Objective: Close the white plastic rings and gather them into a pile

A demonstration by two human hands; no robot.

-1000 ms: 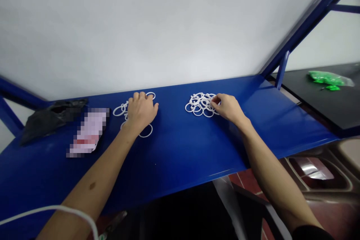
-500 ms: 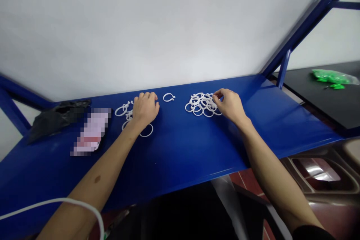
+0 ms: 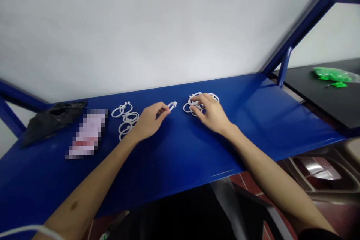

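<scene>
On the blue shelf (image 3: pixel 180 150) lie two groups of white plastic rings. My left hand (image 3: pixel 149 122) is closed in a pinch on a single white ring (image 3: pixel 172 105), held just above the shelf between the groups. The left group of rings (image 3: pixel 125 119) lies beside that hand's wrist. My right hand (image 3: pixel 210 112) rests on the right pile of rings (image 3: pixel 194 104), fingers curled down into it and covering much of the pile. Whether it grips a ring I cannot make out.
A crumpled black bag (image 3: pixel 50 118) and a blurred pinkish packet (image 3: pixel 87 133) lie at the shelf's left end. A blue slanted post (image 3: pixel 284 67) rises at the right. Beyond it a black shelf (image 3: pixel 323 97) carries a green bag (image 3: pixel 330 74). A white cable (image 3: pixel 25 229) crosses the bottom left corner.
My left hand left the left group, moved right and pinched the lone ring that lay between the groups. My right hand slid left onto the right pile.
</scene>
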